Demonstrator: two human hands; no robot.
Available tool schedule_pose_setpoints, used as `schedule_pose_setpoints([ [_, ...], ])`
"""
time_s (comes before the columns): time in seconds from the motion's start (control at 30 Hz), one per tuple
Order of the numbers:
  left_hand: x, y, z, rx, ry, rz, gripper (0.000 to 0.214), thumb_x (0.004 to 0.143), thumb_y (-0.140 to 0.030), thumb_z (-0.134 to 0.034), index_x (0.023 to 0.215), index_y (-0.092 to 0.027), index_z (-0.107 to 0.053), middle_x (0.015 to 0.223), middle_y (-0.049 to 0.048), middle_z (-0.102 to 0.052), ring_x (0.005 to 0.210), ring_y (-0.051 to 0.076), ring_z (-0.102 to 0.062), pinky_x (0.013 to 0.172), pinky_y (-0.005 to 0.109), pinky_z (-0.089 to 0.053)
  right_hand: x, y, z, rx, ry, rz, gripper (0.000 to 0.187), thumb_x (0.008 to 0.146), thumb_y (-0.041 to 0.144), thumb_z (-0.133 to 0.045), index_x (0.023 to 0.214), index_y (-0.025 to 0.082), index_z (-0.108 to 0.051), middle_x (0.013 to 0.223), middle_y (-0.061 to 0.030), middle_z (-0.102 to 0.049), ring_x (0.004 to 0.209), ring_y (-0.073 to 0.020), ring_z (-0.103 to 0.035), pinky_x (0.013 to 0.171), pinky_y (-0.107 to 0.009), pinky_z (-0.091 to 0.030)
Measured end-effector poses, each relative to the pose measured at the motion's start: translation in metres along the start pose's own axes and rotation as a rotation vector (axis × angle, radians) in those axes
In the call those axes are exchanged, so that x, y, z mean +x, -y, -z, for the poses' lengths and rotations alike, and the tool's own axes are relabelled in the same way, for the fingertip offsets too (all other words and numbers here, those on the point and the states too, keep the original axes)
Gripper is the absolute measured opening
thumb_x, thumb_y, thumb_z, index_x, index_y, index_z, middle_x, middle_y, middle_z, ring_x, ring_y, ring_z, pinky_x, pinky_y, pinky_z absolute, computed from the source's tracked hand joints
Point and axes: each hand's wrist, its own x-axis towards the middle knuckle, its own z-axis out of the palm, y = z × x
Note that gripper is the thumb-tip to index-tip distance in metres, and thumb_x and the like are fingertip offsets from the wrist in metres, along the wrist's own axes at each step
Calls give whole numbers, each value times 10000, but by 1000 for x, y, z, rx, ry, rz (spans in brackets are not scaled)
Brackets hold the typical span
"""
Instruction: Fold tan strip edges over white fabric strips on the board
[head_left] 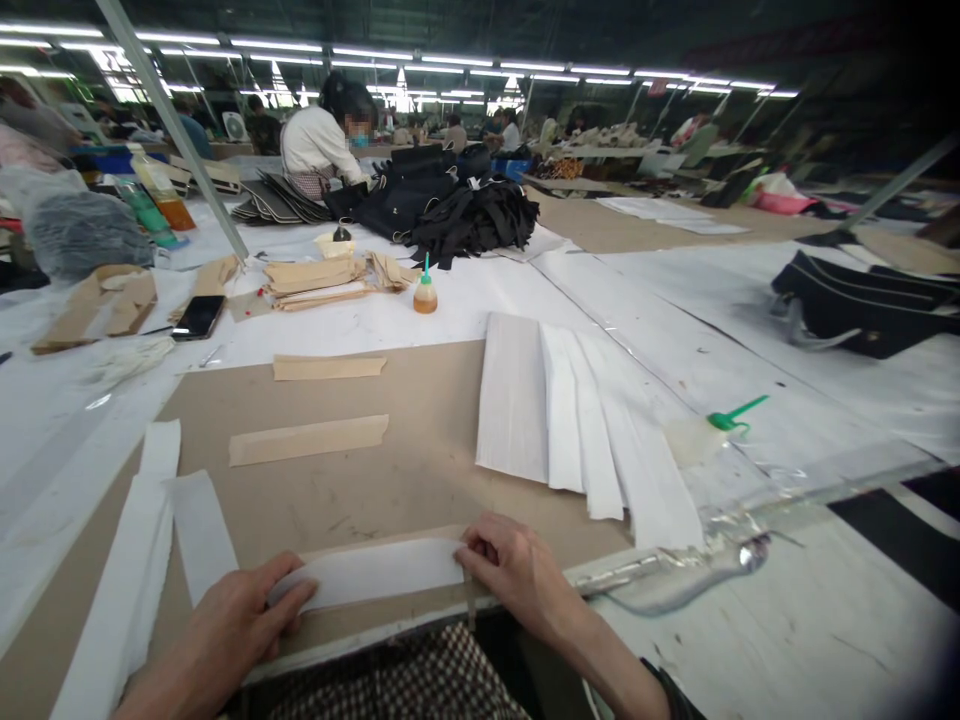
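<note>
A white strip (386, 572) lies lengthwise along the near edge of the brown board (435, 465), over a tan strip whose edge shows behind it. My left hand (251, 605) pinches the strip's left end, which curls up a little between thumb and fingers. At the right end, my right hand (510, 560) has its fingertips closed on the strip. Farther up the board are two tan strips, a longer one (309, 440) and a shorter one (330, 368). To the left, several white strips (124, 570) overlap one another.
Fanned white sheets (555, 410) lie to the right, beside a bottle with a green nozzle (729, 415). A small amber glue bottle (425, 292), tan strips (315, 275) and a phone (199, 317) are behind. A co-worker (319, 140) bends over black pieces (465, 205).
</note>
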Motion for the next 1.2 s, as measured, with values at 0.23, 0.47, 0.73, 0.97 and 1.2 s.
schedule_pose_setpoints([
  [0.23, 2, -1, -1, 13, 3, -27, 329, 942, -497, -456, 780, -231, -560, 613, -27, -681, 542, 184, -653, 579, 237, -429, 0, -2, -2, -43, -13, 15, 129, 892, 210, -633, 767, 207, -664, 767, 13, -643, 742, -156, -602, 669, -256, -389],
  [0.47, 1, -3, 2, -5, -3, -1, 322, 922, -488, -488, 765, -217, -561, 570, -31, -637, 498, 165, -605, 548, 231, -402, 0, -3, -5, -69, -22, 31, 132, 902, 236, -617, 774, 218, -645, 779, 9, -645, 746, -159, -607, 664, -256, -392],
  [0.73, -7, 1, 24, -323, 49, 36, 352, 881, -536, -510, 832, -189, -545, 632, -24, -615, 422, 102, -477, 443, 211, -327, 2, -27, -22, -45, -46, 82, 323, 939, 508, -537, 771, 257, -651, 701, 8, -623, 633, -170, -598, 614, -268, -439],
  [0.97, -7, 18, 28, -217, -77, 20, 265, 803, -435, -635, 745, -177, -622, 619, -10, -638, 547, 130, -536, 521, 220, -348, 10, -48, -25, -54, 24, 117, 422, 891, 654, -552, 803, 269, -701, 680, 11, -671, 604, -165, -641, 555, -210, -489],
  [1.2, -4, 20, 28, -161, -115, -4, 235, 779, -395, -674, 714, -169, -682, 627, 0, -677, 609, 149, -577, 568, 235, -353, 8, -44, -26, -77, 2, 71, 439, 896, 666, -520, 798, 278, -699, 688, 16, -674, 624, -167, -653, 581, -215, -501],
])
